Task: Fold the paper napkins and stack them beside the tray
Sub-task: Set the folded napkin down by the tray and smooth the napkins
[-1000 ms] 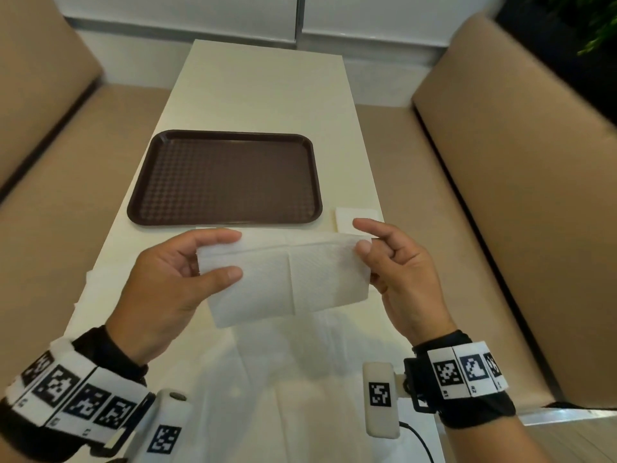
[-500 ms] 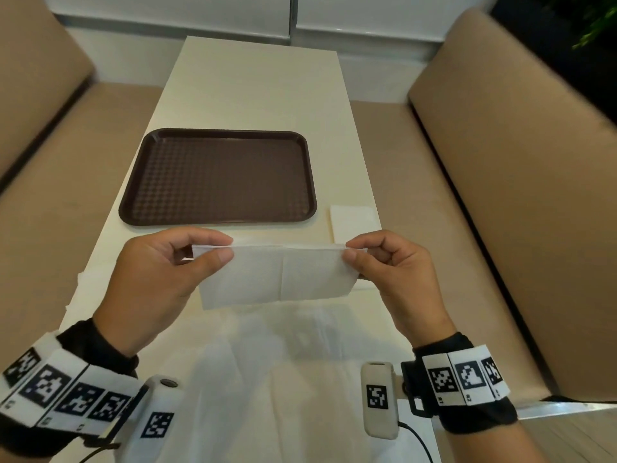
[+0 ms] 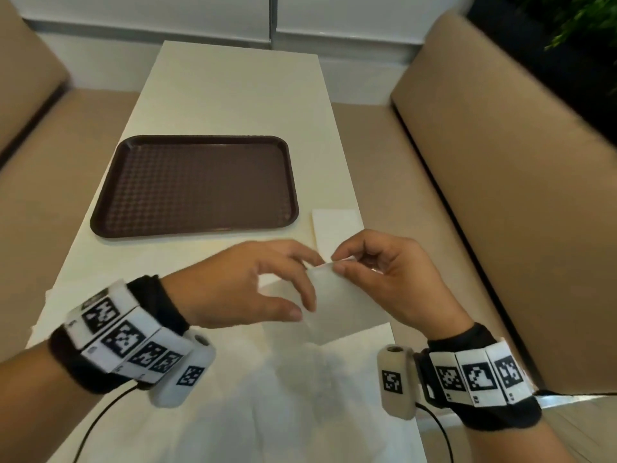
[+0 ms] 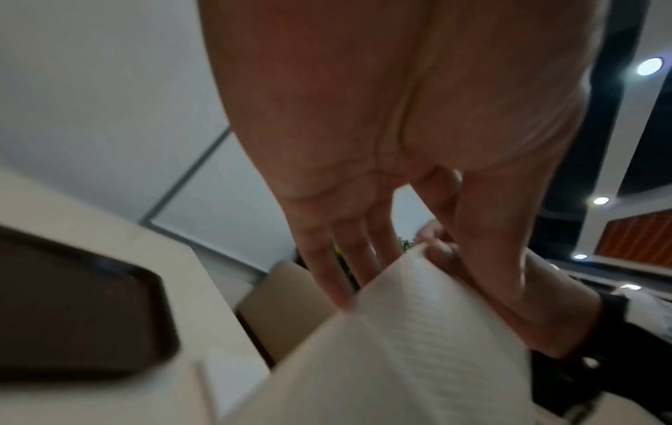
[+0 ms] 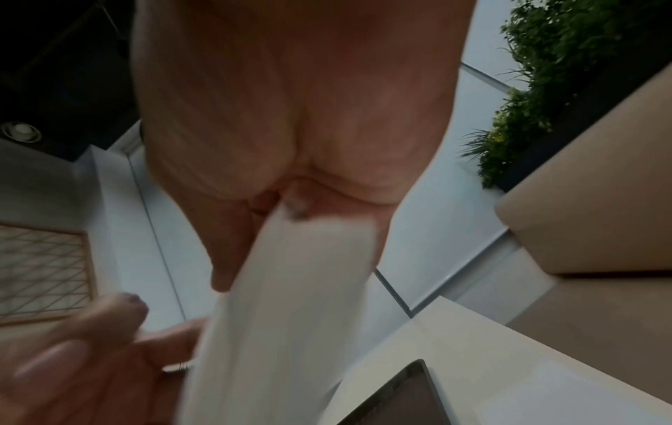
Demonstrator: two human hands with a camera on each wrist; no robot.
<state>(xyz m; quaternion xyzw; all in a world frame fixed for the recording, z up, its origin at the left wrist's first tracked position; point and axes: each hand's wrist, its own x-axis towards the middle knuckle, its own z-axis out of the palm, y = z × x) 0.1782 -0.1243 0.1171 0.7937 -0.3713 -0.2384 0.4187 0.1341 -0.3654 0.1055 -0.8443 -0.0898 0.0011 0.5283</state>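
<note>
Two hands over the table (image 3: 233, 95) | my right hand (image 3: 394, 282) pinches the napkin (image 3: 344, 309) top corner | left hand (image 3: 240, 285) fingers loose, touching it | folded napkin (image 3: 334, 225) just beyond right hand, beside tray (image 3: 193, 185)

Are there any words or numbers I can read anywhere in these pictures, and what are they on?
No words or numbers can be read anywhere.
The white wrist bands and the small white wrist cameras carry only black-and-white square code patterns, not letters.
Tiny dark marks below the patterns on the right band are too small to read.
The dark brown plastic tray and the white paper napkin bear no print.
</note>
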